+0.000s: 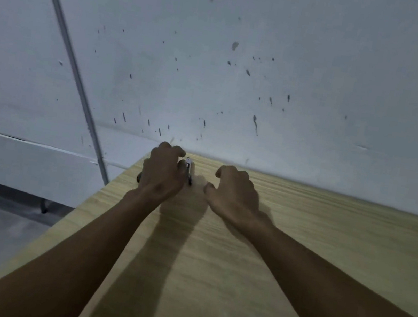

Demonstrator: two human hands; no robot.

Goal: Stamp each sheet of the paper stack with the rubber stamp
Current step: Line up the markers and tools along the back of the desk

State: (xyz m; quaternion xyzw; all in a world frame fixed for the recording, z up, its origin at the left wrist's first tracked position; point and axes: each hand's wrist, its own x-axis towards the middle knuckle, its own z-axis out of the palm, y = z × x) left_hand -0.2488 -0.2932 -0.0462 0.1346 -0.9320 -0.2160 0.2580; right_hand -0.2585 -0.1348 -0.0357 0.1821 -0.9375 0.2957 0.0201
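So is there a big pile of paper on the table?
No, the wooden table shows only the left hand curled round a small dark object and the right hand beside it; no paper shows.

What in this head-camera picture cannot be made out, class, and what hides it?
- Object under the left hand: curled fingers cover all but a small dark-and-white part, too small and blurred to name.
- Paper stack: none visible on the wooden table.
- Right hand: seen from behind, so whether its curled fingers hold anything is hidden.
- Table's near edge: cut off by the frame.
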